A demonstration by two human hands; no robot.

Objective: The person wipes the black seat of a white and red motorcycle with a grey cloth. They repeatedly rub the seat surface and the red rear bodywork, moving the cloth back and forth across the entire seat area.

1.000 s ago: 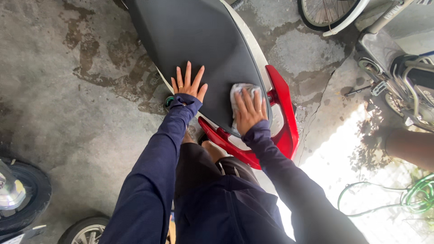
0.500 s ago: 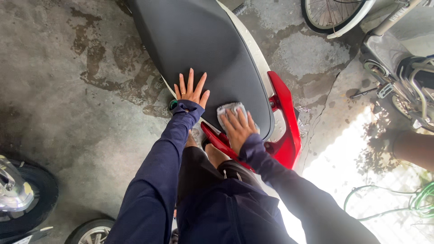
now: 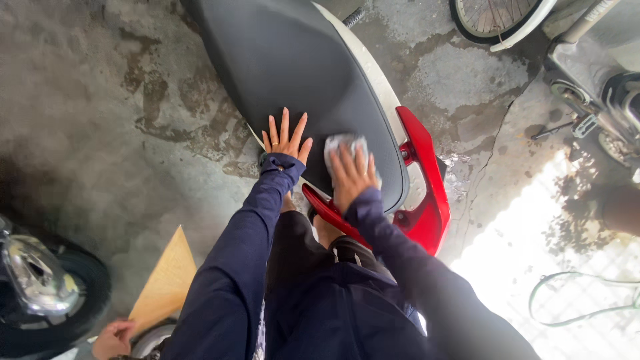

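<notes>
Right hand (image 3: pixel 353 175), flat on the cloth (image 3: pixel 345 152), has shifted left across the seat (image 3: pixel 293 67); left hand (image 3: pixel 287 139) stays spread flat beside it.

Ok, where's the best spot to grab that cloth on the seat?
Probably the cloth's far edge, from above: it lies flat on the black seat, the right hand covers its near half, and only that edge pokes out past the fingertips.
</notes>
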